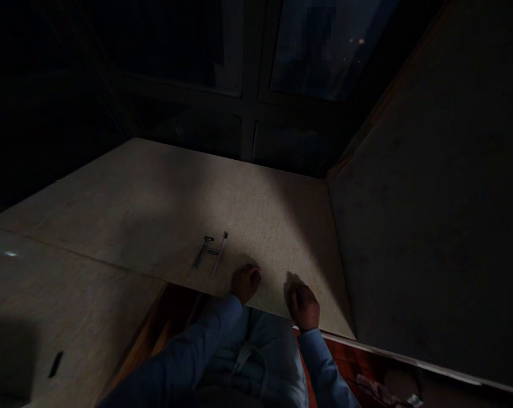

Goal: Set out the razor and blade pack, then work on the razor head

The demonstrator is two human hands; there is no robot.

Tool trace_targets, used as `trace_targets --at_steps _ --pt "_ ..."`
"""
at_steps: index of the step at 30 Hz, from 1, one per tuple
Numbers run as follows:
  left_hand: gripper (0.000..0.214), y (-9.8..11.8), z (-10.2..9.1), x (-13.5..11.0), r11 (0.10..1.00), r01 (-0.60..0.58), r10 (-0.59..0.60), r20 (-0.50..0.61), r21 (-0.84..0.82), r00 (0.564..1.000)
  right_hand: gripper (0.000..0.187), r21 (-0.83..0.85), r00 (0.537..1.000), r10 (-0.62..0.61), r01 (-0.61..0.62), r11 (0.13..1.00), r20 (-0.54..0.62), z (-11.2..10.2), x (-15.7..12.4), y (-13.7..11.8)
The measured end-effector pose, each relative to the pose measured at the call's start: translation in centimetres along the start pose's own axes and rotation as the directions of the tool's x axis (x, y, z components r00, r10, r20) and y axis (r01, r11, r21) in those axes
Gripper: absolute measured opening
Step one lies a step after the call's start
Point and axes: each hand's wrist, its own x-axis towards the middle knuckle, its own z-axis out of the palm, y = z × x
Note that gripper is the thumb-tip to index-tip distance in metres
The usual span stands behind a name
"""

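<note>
My left hand rests near the front edge of the pale tabletop, its fingers curled in and nothing visible in them. To its right, also at the edge, my right hand is closed in a loose fist, with no object showing. Left of my left hand lies a toothbrush, its head pointing away from me. A razor lies beside it, head also at the far end. Between these two is a small dark bar-shaped piece, too dim to name. Neither hand touches these things.
A dark wall panel bounds the tabletop on the right, and window frames stand behind it. A second pale surface adjoins at left, with a small dark slot or object on it. The room is dim.
</note>
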Motion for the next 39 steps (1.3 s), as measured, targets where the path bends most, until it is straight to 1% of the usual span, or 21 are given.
trace_targets --at_steps 9,19,26,33,39 --pt "0.022 0.4 -0.1 -0.1 0.995 0.022 -0.023 0.005 0.102 1.000 0.038 0.066 1.000 -0.004 0.005 0.998 -0.015 0.3 -0.2 0.4" --pt "0.022 0.4 0.1 -0.1 0.992 0.039 -0.039 -0.002 0.118 0.999 0.040 0.060 0.999 -0.024 0.027 0.998 -0.037 0.6 -0.1 0.7" --pt "0.022 0.6 -0.3 -0.2 0.996 0.021 -0.021 0.008 0.083 1.000 0.042 0.053 0.999 -0.008 0.010 0.999 -0.031 0.6 -0.2 0.7" --pt "0.023 0.4 -0.3 -0.4 1.000 -0.002 0.002 0.013 0.005 1.000 0.049 0.018 0.999 0.007 -0.007 1.000 -0.051 0.7 -0.3 1.2" --pt "0.023 0.2 -0.6 -0.8 0.996 -0.032 0.035 0.033 -0.083 0.999 0.048 -0.020 0.998 0.026 -0.028 0.999 -0.059 0.7 -0.2 1.2"
